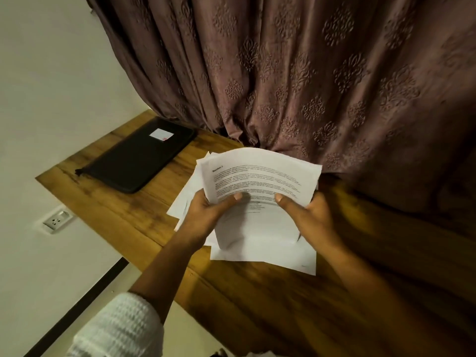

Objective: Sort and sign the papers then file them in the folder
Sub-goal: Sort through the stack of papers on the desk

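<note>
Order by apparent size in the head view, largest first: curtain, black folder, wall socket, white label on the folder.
1. curtain
2. black folder
3. wall socket and white label: they look similar, so I do not rank them.

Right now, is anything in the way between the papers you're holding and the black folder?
Nothing visible: only bare wooden table lies between the held papers and the closed black folder. Both hands grip the papers.

Wooden table (pixel 108 202), grained, with a slight sheen. Papers (pixel 260 176) were thin, matt white sheets that bent in the grip. Folder (pixel 136 161) was dark and matt, with a zipped edge. Curtain (pixel 309 81) was embossed cloth; sleeve (pixel 121 328), ribbed white knit.
</note>
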